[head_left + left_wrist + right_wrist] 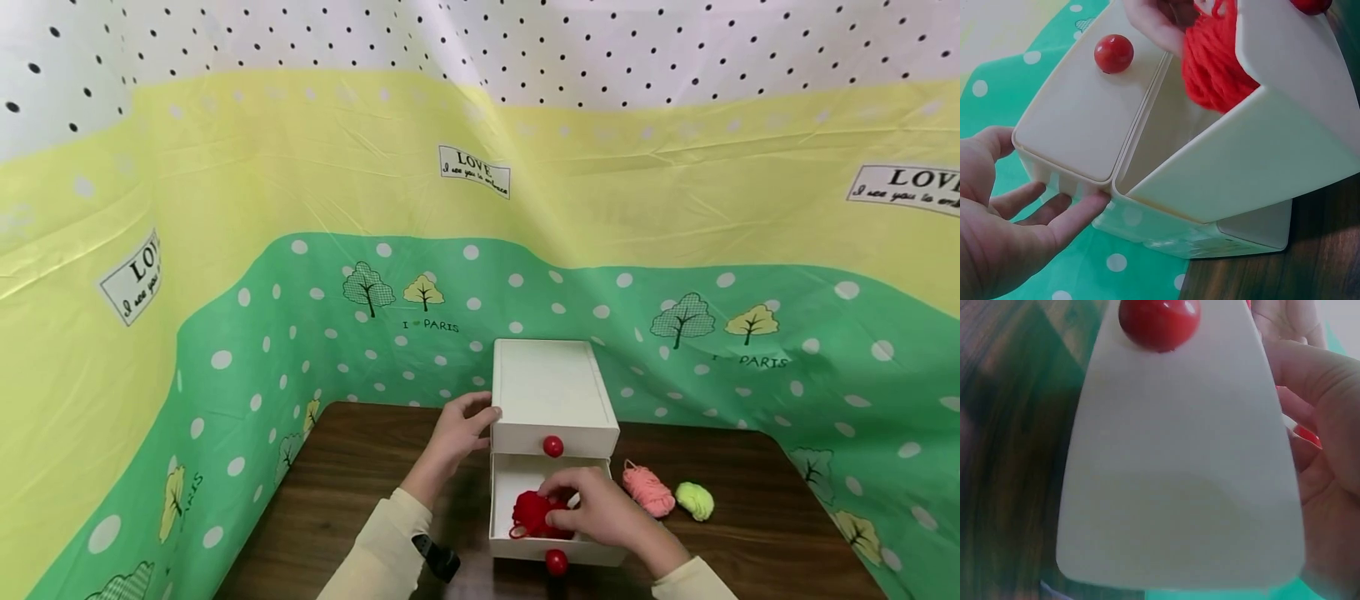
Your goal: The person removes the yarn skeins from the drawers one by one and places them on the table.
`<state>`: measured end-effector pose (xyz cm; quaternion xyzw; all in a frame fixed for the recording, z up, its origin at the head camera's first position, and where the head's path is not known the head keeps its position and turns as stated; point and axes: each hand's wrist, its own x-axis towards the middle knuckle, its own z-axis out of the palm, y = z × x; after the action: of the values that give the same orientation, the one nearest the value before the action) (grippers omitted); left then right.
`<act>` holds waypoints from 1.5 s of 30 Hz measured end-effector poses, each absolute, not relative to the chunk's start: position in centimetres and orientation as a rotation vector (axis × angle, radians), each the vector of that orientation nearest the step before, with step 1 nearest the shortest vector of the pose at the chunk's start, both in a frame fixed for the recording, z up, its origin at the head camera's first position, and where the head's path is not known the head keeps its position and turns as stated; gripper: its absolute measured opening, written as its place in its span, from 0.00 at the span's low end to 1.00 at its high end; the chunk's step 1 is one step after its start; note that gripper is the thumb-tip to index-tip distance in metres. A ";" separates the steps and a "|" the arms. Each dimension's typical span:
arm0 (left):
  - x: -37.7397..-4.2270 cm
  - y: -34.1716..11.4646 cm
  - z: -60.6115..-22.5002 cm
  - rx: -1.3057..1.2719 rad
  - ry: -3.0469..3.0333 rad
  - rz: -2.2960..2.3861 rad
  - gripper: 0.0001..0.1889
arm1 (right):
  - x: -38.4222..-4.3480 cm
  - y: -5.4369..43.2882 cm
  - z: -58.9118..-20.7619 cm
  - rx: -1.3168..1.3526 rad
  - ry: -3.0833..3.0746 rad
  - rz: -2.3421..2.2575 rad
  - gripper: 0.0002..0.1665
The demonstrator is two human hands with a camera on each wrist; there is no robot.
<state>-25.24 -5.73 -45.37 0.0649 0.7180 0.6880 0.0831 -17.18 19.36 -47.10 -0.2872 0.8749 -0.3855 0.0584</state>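
Head view: high, forward-down, cabinet [551, 383] at five o'clock; left wrist: close, canted, sharing red yarn [1213, 65], one o'clock, with head; right wrist: very near, facing drawer front [1179, 437].

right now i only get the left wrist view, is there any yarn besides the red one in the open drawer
Observer: Yes, the head view shows coral yarn on the table, to the right of the drawer unit.

Operator: ok is that the only extra one

Observer: No, a smaller yellow-green yarn lies just right of it, farther from the unit.

Operator: my view cuts off most of the right hand, where's its thumb

Observer: The right hand has its thumb against the red yarn.
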 end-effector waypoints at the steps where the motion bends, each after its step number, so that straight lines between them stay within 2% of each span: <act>1: -25.2 -5.7 -45.4 0.196 2.145 2.052 0.28 | -17.1 19.5 -47.0 -0.864 2.659 -1.172 0.10; 24: -25.5 -5.6 -45.2 0.203 2.134 2.055 0.28 | -15.8 24.7 -44.0 -0.780 2.804 -1.225 0.11; 33: -25.6 -5.6 -45.4 0.204 2.143 2.045 0.28 | -15.0 28.0 -43.7 -0.637 2.919 -1.178 0.13; 45: -25.3 -5.7 -45.5 0.179 2.156 2.038 0.27 | -14.1 32.3 -44.4 -0.287 2.872 -1.222 0.16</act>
<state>-25.34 -5.70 -45.47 0.0601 0.7227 0.6833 0.0844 -14.14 32.32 -44.45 -0.0914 0.9163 -0.3898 0.0038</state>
